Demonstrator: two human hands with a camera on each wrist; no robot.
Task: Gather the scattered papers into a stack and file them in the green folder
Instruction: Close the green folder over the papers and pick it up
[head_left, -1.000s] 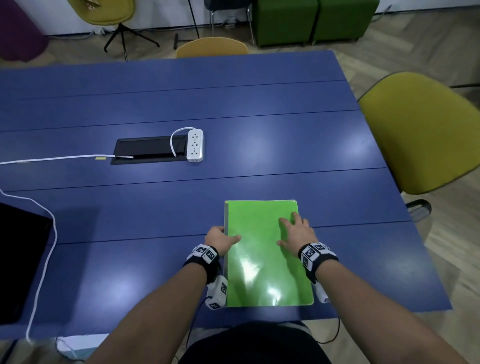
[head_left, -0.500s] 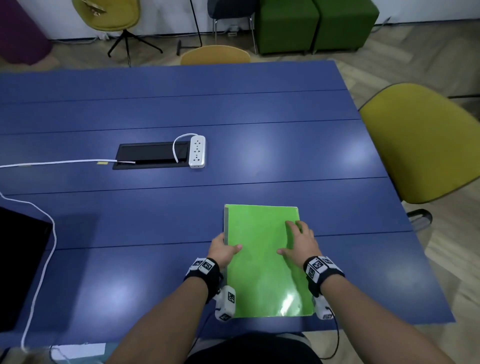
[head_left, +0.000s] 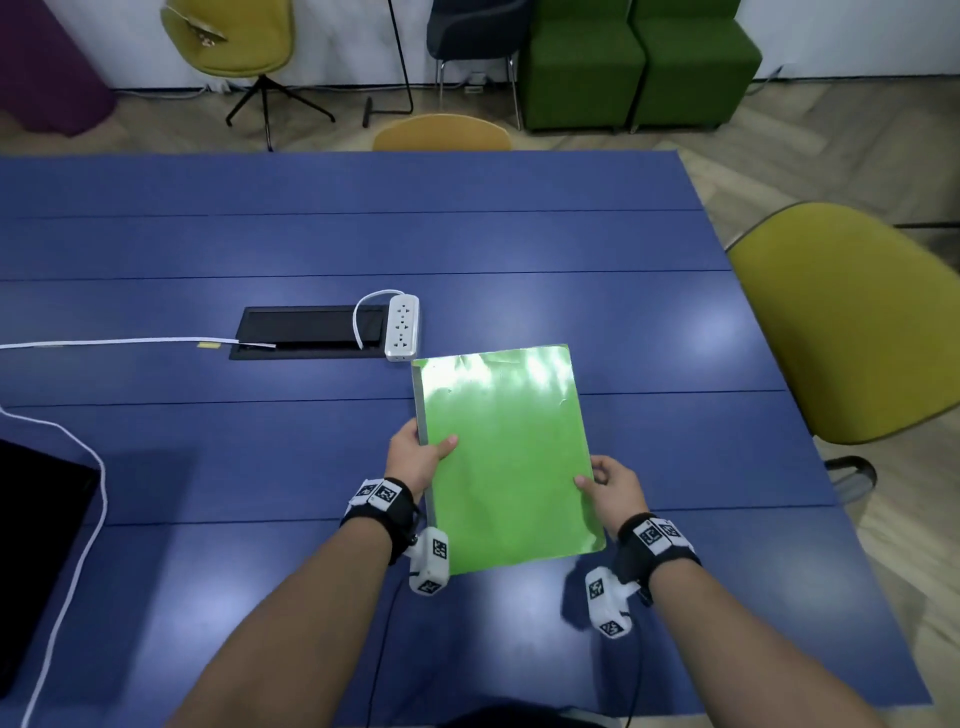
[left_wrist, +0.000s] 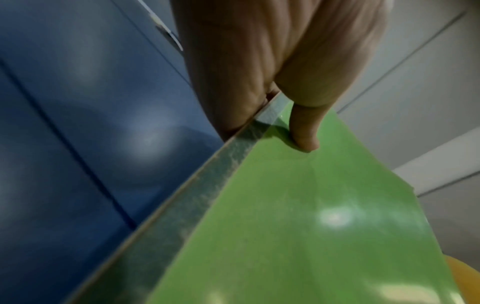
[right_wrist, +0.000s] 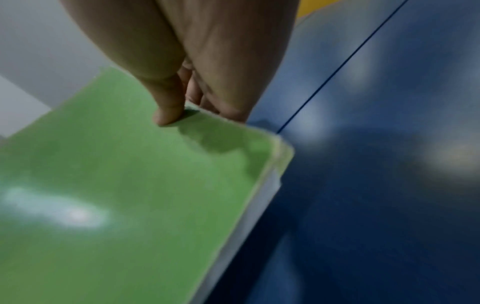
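Both hands are on the green folder (head_left: 506, 457) right now, and it's held up off the blue surface (head_left: 311, 234), tilted so the far end sits higher. The left hand (head_left: 418, 460) pinches the spine edge, thumb on the cover and fingers underneath. The right hand (head_left: 610, 486) pinches the open edge near the front corner the same way, thumb on top

No loose papers lying around anywhere I can see, and the right wrist view shows a pale layer (right_wrist: 259, 197) peeking out under the cover at that corner, so I'm guessing the stack is already inside

Stuff that could go wrong from here imo:
- the cover looks glossy and slick, and both grips are just thumb pinches near the edges, so one could slide off
- if the right hand loosens, the open side could gape and sheets could slip out, since nothing else seems to keep it closed there
- the tilt doesn't help, pages might creep toward the lower end
- the white power strip (head_left: 401, 327) and its cord are just beyond the folder's far corner, so pushing the folder forward low could knock into them
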